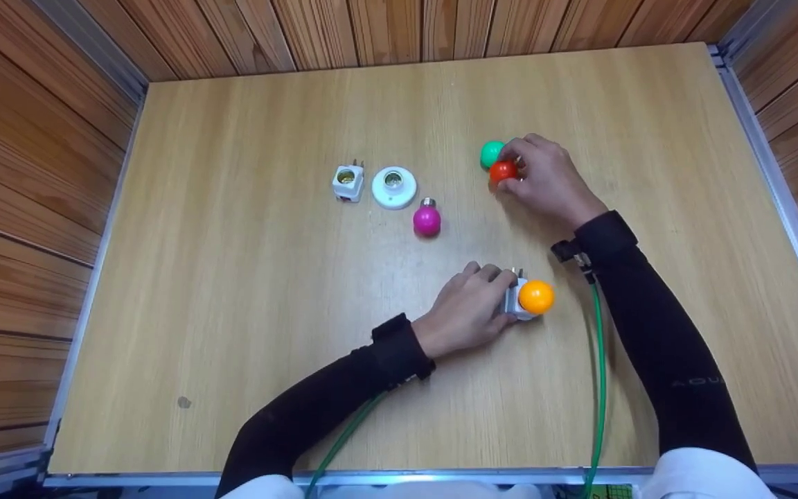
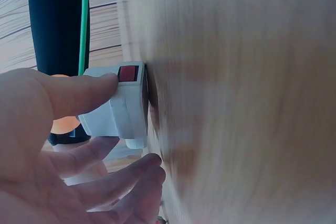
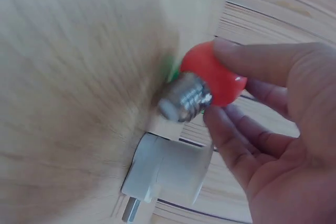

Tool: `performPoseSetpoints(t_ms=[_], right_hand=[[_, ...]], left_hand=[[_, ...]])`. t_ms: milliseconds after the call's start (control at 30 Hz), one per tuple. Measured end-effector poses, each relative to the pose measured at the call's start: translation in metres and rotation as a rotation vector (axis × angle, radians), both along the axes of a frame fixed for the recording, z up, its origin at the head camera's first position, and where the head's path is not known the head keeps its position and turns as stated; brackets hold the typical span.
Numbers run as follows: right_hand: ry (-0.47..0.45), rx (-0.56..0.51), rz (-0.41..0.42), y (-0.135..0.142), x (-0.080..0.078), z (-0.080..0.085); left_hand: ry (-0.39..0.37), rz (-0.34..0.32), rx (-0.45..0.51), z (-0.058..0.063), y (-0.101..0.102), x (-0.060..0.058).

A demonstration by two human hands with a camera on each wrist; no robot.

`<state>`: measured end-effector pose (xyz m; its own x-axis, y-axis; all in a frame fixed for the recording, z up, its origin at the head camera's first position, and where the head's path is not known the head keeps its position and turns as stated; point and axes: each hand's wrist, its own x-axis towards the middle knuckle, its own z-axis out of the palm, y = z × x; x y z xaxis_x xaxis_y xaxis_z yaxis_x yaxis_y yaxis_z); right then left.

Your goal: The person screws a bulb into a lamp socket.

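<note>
In the head view my left hand (image 1: 472, 305) grips a white plug-in lamp socket (image 1: 520, 305) on the table near the middle right, with an orange bulb (image 1: 536, 297) fitted in it. The left wrist view shows its thumb beside the socket's red switch (image 2: 127, 73). Farther back, my right hand (image 1: 551, 180) pinches a red bulb (image 1: 503, 172) between thumb and fingers. Its metal screw base (image 3: 184, 98) points away from the palm, tilted toward the table in the right wrist view. A green bulb (image 1: 491, 154) lies just behind the red one, partly covered by it.
A pink bulb (image 1: 427, 221) lies left of the hands, near a round white lamp holder (image 1: 404, 193) and another white plug-in socket (image 1: 348, 188). A white piece with a metal prong (image 3: 163, 163) shows below the red bulb. Green cables (image 1: 600, 381) trail from both wrists.
</note>
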<state>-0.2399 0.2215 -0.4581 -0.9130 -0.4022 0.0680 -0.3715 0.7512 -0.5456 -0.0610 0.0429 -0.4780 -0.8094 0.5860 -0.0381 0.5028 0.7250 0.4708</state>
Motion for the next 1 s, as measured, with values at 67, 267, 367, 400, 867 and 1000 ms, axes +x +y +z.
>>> performPoseSetpoints(t_ms=[67,267,367,400,867,1000], right_hand=[[0.016,-0.047,-0.001,0.004,0.000,0.001],[-0.007,-0.123,-0.019,0.012,0.003,0.004],[-0.016,-0.138,-0.022,0.014,0.005,0.003],[-0.013,-0.143,-0.022,0.014,0.005,0.003],[0.011,-0.160,-0.024,0.016,0.008,0.007],[0.016,-0.190,-0.018,0.016,0.009,0.012]], left_hand=[[0.008,-0.002,-0.023,0.000,0.002,0.001],[0.039,0.005,-0.065,-0.001,0.006,0.002],[0.032,0.001,-0.074,0.000,0.004,0.001],[0.021,-0.003,-0.073,0.001,0.002,0.000],[-0.031,0.295,0.060,0.028,-0.053,-0.044],[-0.008,0.372,0.069,0.033,-0.071,-0.058]])
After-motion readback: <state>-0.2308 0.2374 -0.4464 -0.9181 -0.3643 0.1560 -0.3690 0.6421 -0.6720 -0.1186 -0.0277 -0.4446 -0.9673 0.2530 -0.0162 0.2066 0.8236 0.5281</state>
